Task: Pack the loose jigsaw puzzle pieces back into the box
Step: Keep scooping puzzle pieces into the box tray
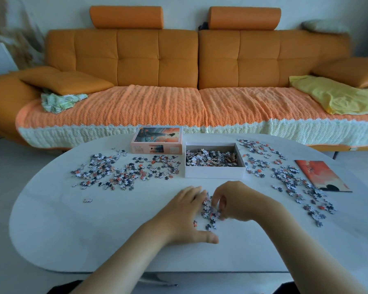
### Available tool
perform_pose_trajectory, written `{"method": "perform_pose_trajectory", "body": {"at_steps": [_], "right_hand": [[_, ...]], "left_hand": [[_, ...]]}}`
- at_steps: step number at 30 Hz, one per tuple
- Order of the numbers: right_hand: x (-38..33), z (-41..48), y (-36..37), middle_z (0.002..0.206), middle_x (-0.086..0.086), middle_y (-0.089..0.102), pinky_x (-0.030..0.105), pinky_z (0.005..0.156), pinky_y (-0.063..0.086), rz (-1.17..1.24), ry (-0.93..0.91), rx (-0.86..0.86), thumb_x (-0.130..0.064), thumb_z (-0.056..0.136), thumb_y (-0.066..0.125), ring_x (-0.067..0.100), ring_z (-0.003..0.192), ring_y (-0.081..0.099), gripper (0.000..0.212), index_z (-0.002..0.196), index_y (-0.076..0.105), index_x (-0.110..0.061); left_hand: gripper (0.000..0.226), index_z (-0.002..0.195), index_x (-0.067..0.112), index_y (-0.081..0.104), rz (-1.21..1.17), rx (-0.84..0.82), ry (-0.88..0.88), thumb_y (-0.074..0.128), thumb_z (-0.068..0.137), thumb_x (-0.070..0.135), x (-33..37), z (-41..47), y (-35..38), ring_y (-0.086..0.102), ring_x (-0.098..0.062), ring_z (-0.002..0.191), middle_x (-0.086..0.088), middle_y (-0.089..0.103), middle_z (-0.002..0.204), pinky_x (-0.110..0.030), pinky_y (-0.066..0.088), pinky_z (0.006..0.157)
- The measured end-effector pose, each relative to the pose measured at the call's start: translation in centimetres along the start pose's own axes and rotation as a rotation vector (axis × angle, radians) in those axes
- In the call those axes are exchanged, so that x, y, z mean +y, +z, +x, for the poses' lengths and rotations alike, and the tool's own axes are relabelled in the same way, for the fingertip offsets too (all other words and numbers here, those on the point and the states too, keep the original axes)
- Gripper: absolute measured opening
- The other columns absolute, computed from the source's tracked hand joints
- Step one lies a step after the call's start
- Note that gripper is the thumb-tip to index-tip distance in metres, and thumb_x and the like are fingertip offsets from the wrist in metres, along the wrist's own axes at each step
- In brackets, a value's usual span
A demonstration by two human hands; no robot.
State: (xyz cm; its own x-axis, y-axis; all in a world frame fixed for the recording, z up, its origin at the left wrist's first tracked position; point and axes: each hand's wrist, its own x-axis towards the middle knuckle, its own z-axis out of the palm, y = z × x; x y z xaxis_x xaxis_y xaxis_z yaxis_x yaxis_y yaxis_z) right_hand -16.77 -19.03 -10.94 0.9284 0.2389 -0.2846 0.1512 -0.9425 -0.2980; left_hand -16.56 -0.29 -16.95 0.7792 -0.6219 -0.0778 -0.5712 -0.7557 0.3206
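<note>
Far left of the grip, loose pieces (pixel 123 168) strewn wide. At the grip itself, left hand (pixel 185 215) flat, fingers straight, fencing a small heap (pixel 209 211); right hand (pixel 236 203) curled, pinching pieces from it. Just beyond, the box (pixel 215 172), part-filled. Further right, more scatter (pixel 295 181). Loosely gathered, so likely to shed pieces mid-lift or flick strays off the table (pixel 72 230).

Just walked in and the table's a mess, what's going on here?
A person is packing a jigsaw away. The left hand lies flat against a small pile near the front of the table; the right hand curls its fingers onto it. The box behind is partly filled, its lid beside it. Many pieces lie scattered on both sides.
</note>
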Motion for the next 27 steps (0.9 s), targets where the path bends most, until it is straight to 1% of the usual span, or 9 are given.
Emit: {"method": "perform_pose_trajectory", "body": {"at_steps": [5, 8, 10, 13, 15, 18, 20, 23, 27], "right_hand": [[0.2, 0.7, 0.8, 0.087, -0.008, 0.069, 0.021, 0.069, 0.051, 0.162, -0.006, 0.119, -0.017, 0.072, 0.078, 0.010, 0.077, 0.062, 0.022, 0.089, 0.071, -0.029], [0.9, 0.9, 0.9, 0.096, -0.010, 0.061, 0.011, 0.062, 0.039, 0.162, -0.036, 0.154, -0.020, 0.077, 0.071, -0.001, 0.072, 0.052, 0.028, 0.102, 0.067, -0.032], [1.0, 1.2, 1.1, 0.105, -0.007, 0.055, 0.012, 0.066, 0.035, 0.153, -0.026, 0.201, -0.021, 0.084, 0.063, -0.001, 0.074, 0.048, 0.032, 0.114, 0.061, -0.032], [1.0, 1.8, 1.8, 0.117, -0.002, 0.050, 0.021, 0.079, 0.039, 0.109, 0.017, 0.207, -0.014, 0.089, 0.053, 0.012, 0.090, 0.051, 0.040, 0.128, 0.057, -0.027], [0.9, 2.1, 2.0, 0.117, -0.001, 0.051, 0.022, 0.079, 0.040, 0.089, 0.012, 0.191, -0.006, 0.089, 0.047, 0.018, 0.096, 0.054, 0.044, 0.124, 0.063, -0.027], [0.9, 2.1, 1.7, 0.113, -0.004, 0.059, 0.019, 0.077, 0.040, 0.089, -0.016, 0.182, -0.004, 0.089, 0.046, 0.012, 0.089, 0.053, 0.044, 0.117, 0.068, -0.029], [1.1, 1.8, 1.3, 0.113, -0.007, 0.062, 0.018, 0.079, 0.042, 0.107, -0.013, 0.179, -0.006, 0.090, 0.046, 0.009, 0.090, 0.054, 0.043, 0.121, 0.066, -0.029], [1.3, 1.0, 0.8, 0.117, -0.007, 0.062, 0.021, 0.089, 0.047, 0.093, 0.004, 0.161, -0.010, 0.089, 0.047, 0.012, 0.102, 0.058, 0.042, 0.124, 0.065, -0.026], [0.5, 1.1, 1.3, 0.113, 0.001, 0.068, 0.031, 0.087, 0.054, 0.074, -0.001, 0.214, -0.009, 0.088, 0.050, 0.019, 0.096, 0.064, 0.036, 0.113, 0.071, -0.022]], "left_hand": [[0.077, 0.144, 0.029, 0.037, -0.173, 0.172, 0.016, 0.063, 0.079, 0.061, 0.4, 1.0, 0.3, 0.013, -0.005, 0.141, 0.007, 0.028, 0.151, -0.032, 0.020, 0.117], [0.057, 0.137, 0.025, 0.050, -0.228, 0.227, 0.008, 0.064, 0.086, 0.048, -0.1, 1.1, -0.3, 0.025, -0.004, 0.134, 0.010, 0.041, 0.141, -0.030, 0.027, 0.113], [0.049, 0.135, 0.024, 0.053, -0.221, 0.256, 0.012, 0.061, 0.089, 0.040, -0.3, 0.9, -0.7, 0.030, -0.003, 0.131, 0.012, 0.045, 0.137, -0.027, 0.029, 0.111], [0.058, 0.143, 0.028, 0.044, -0.182, 0.256, -0.021, 0.057, 0.091, 0.050, -1.2, 0.1, -1.6, 0.028, -0.002, 0.134, 0.015, 0.039, 0.143, -0.026, 0.025, 0.113], [0.067, 0.146, 0.029, 0.038, -0.117, 0.268, -0.061, 0.053, 0.089, 0.061, -2.2, -0.7, -2.5, 0.026, -0.004, 0.135, 0.015, 0.035, 0.146, -0.033, 0.025, 0.115], [0.094, 0.151, 0.031, 0.025, 0.031, 0.132, -0.187, 0.049, 0.075, 0.082, -3.6, -2.4, -3.8, 0.024, -0.009, 0.135, 0.012, 0.029, 0.143, -0.037, 0.031, 0.111], [0.103, 0.151, 0.033, 0.020, 0.030, 0.002, -0.251, 0.055, 0.068, 0.083, -4.0, -3.4, -4.2, 0.022, -0.009, 0.135, 0.012, 0.027, 0.139, -0.038, 0.035, 0.109], [0.081, 0.150, 0.031, 0.028, -0.070, -0.002, -0.236, 0.063, 0.083, 0.059, -4.2, -3.9, -3.9, 0.030, -0.004, 0.128, 0.014, 0.033, 0.129, -0.030, 0.035, 0.105], [0.040, 0.133, 0.023, 0.056, -0.141, 0.111, -0.188, 0.061, 0.094, 0.029, -3.9, -3.0, -3.4, 0.051, -0.006, 0.100, 0.010, 0.047, 0.109, -0.024, 0.042, 0.090]]}}
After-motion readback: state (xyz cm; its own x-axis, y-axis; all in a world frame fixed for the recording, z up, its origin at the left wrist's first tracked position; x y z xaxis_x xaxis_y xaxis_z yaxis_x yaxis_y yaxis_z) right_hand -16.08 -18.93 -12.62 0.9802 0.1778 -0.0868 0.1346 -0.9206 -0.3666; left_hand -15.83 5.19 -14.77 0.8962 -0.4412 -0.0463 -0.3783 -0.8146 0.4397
